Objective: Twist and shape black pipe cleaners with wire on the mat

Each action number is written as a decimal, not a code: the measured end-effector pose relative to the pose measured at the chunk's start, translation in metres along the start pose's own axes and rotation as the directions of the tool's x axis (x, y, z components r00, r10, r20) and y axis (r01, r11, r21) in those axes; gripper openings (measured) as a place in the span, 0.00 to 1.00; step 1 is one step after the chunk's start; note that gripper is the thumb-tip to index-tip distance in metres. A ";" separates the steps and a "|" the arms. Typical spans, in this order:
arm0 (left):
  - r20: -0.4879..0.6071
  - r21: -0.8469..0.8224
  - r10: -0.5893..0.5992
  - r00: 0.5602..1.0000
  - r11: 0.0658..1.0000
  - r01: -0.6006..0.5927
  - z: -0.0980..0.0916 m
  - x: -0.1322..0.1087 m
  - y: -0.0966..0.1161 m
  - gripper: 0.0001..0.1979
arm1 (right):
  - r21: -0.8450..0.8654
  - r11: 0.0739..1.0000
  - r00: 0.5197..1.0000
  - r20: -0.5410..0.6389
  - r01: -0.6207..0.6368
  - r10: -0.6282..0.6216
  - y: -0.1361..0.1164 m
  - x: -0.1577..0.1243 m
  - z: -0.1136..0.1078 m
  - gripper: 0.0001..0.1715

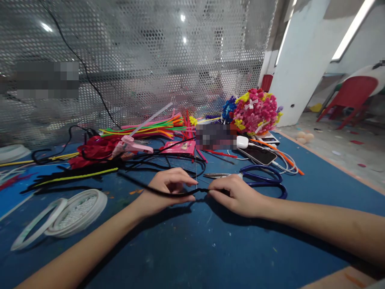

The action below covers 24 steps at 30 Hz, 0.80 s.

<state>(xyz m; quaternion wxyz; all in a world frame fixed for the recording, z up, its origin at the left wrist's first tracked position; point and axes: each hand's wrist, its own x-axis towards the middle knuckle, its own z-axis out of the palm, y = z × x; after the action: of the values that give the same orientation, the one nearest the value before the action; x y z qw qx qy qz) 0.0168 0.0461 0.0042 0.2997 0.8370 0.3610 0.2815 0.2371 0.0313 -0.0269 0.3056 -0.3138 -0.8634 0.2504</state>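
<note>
A fuzzy black pipe cleaner [177, 195] runs level between my two hands, just above the blue table [192, 245]. My left hand [164, 188] is curled round it, the stem lying along the thumb and the fingertips slightly apart. At the stem's right part, my right hand [239, 196] pinches it between thumb and forefinger. A short kinked stretch shows between the hands, with a thin upright line, perhaps a thread or wire, beside it. Scissors with dark blue handles [264, 167] lie right behind my right hand.
Behind lie a pink glue gun [135, 145], colored pipe cleaners [168, 125], a pink packet [180, 147] and a phone [258, 154] with a white cable. A pipe-cleaner flower bouquet [255, 112] stands at the back right. Left are a white round container [81, 212] and black stems [75, 174].
</note>
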 end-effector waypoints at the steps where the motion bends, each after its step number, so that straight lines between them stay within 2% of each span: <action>1: 0.016 0.055 0.074 0.997 0.996 -0.075 0.001 -0.001 -0.001 0.10 | -0.005 1.000 1.000 0.002 0.005 -0.005 0.000 0.000 0.000 0.11; 5: 0.031 0.303 0.359 0.933 0.886 -0.351 0.009 -0.007 -0.002 0.08 | -0.036 0.999 0.999 0.031 0.035 -0.034 -0.001 -0.001 0.000 0.11; 7: 0.002 0.384 0.452 0.892 0.824 -0.418 0.013 -0.010 -0.001 0.07 | -0.051 0.998 0.998 0.046 0.047 -0.045 -0.001 -0.001 -0.001 0.12; 9: -0.020 0.408 0.473 0.881 0.808 -0.425 0.016 -0.012 0.000 0.06 | -0.080 0.995 0.996 0.065 0.064 -0.059 -0.002 -0.001 -0.001 0.12; 13: 0.022 0.446 0.378 0.926 0.825 -0.347 0.021 -0.015 0.005 0.05 | -0.264 0.958 0.991 0.110 0.109 -0.082 -0.004 -0.003 0.002 0.10; 16: 0.006 0.482 0.382 0.924 0.808 -0.338 0.025 -0.016 0.011 0.06 | -0.445 0.887 0.989 0.122 0.127 -0.080 -0.009 -0.004 0.006 0.09; 19: -0.026 0.444 0.357 0.934 0.841 -0.309 0.027 -0.017 0.018 0.07 | -0.487 0.864 0.991 0.109 0.125 -0.082 -0.011 -0.006 0.009 0.08; 22: -0.050 0.313 0.181 0.982 0.937 -0.157 0.025 -0.013 0.023 0.08 | -0.392 0.916 0.995 0.083 0.089 -0.061 -0.009 -0.007 0.011 0.09; 24: -0.059 0.223 -0.047 0.997 0.973 0.059 0.023 -0.007 0.027 0.10 | -0.325 0.944 0.996 0.078 0.059 -0.036 -0.007 -0.007 0.011 0.11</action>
<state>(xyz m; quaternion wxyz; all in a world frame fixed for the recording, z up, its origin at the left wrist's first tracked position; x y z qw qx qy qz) 0.0402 0.0186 0.0057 0.2010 0.8477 0.4206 0.2532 0.2309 0.0192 -0.0328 0.2243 -0.3301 -0.9106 0.1075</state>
